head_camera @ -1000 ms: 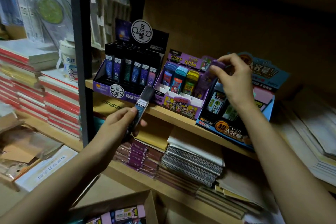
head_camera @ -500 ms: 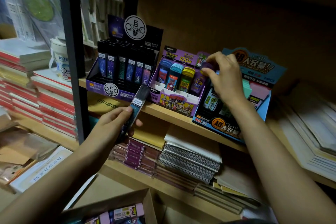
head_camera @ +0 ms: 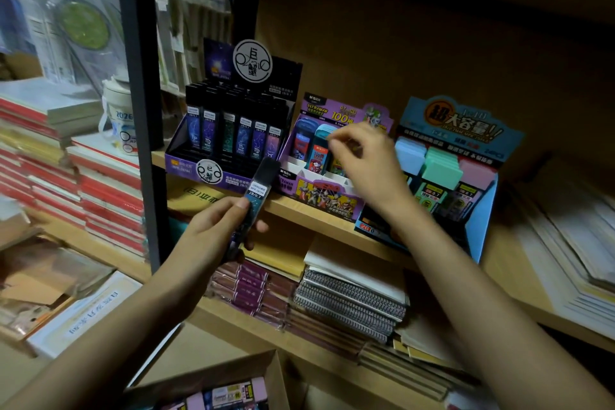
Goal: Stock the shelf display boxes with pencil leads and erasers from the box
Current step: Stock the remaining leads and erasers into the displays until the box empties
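Note:
My left hand [head_camera: 213,233] grips a dark pencil lead case [head_camera: 258,193] labelled 2B/0.7, tilted up just in front of the black-and-purple display box [head_camera: 186,160], which is full of similar dark cases. My right hand [head_camera: 369,170] hovers over the purple display box [head_camera: 319,196] of coloured lead cases. Its fingers are loosely curled near a teal case [head_camera: 319,156], I see nothing in them, and the hand hides the box's right slots. Further right stands a blue display box [head_camera: 479,236] with pastel erasers [head_camera: 442,170]. The cardboard supply box [head_camera: 269,373] sits at the bottom edge.
All three display boxes stand on a wooden shelf [head_camera: 299,213]. Spiral notebooks [head_camera: 352,303] and purple packs [head_camera: 249,286] fill the shelf below. A black upright post [head_camera: 139,110] divides off stacked red books [head_camera: 106,193] at left. Paper stacks [head_camera: 565,260] lie at right.
My right hand, which held a purple lead case at the purple box's right slot, has moved left across that box and no longer shows the case. The left hand stayed put.

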A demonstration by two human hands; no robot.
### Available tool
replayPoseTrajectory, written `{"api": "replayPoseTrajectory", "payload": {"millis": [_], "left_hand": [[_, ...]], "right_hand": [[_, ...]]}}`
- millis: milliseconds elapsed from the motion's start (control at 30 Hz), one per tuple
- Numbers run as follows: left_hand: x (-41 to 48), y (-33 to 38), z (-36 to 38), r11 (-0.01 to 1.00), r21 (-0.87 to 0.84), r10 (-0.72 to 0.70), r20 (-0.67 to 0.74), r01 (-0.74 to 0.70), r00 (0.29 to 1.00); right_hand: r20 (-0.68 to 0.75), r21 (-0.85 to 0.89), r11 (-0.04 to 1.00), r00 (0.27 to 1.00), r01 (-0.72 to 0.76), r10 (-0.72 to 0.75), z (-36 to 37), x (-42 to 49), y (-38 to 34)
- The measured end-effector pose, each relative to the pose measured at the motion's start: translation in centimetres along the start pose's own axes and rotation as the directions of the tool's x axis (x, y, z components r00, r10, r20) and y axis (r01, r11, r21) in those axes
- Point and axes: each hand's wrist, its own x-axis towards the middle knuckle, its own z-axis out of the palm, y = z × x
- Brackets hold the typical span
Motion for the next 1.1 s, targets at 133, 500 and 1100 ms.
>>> {"api": "replayPoseTrajectory", "payload": {"millis": [133, 500, 1100], "left_hand": [[0.2, 0.2, 0.2, 0.999, -0.003, 0.047, -0.01, -0.047, 0.999], [3.6, 0.5, -5.7, 0.734, 0.643, 0.334, -0.057, -0.222, 0.941], [9.7, -1.9, -9.9, 0.71, 0.688, 0.389, -0.208, -0.148, 0.897]], "right_hand": [[0.438, 0.565, 0.733, 0.891, -0.379, 0.123, 3.1, -2.3, -5.2], [0.191, 0.642, 0.727, 0.969, -0.245, 0.158, 4.4, 3.1, -6.4], [0.09, 0.208, 0.978, 0.996, 0.003, -0.023, 11.2, 11.5, -7.1]]}}
